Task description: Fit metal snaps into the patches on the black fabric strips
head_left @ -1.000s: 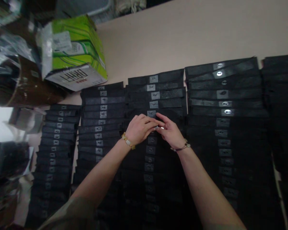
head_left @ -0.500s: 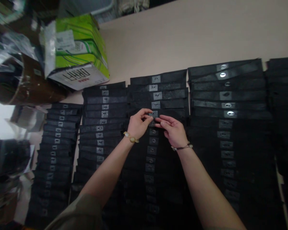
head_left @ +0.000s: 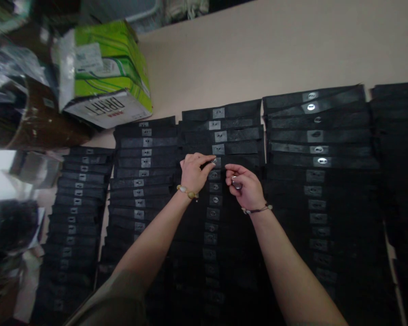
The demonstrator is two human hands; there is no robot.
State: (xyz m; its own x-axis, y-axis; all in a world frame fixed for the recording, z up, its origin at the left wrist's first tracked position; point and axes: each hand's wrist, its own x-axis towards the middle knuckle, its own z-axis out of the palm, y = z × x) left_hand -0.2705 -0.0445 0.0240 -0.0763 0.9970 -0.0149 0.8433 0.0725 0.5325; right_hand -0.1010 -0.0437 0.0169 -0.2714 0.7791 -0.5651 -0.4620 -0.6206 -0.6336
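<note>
My left hand (head_left: 193, 174) rests on the middle column of black fabric strips (head_left: 238, 149). Its thumb and index finger are a little apart, their tips at a grey patch (head_left: 218, 162) that bears a small ring-shaped piece (head_left: 214, 160). To the right, my right hand (head_left: 246, 185) is curled above the same column, its fingers closed around a small shiny metal piece (head_left: 237, 183). The exact shape of that piece is partly hidden by the fingers. Below the hands, several patches (head_left: 215, 200) down the column show similar rings.
More columns of overlapping black strips lie left (head_left: 146, 151) and right (head_left: 285, 122). Some right-hand patches carry bright oval rings (head_left: 322, 160). A green and white carton (head_left: 105, 77) and a brown tub (head_left: 51, 113) stand at the upper left of the pale table (head_left: 275, 40).
My right hand has drawn back slightly to the right and curled, and a shiny metal piece now shows in it. My left thumb and index finger have opened around the ring on the patch.
</note>
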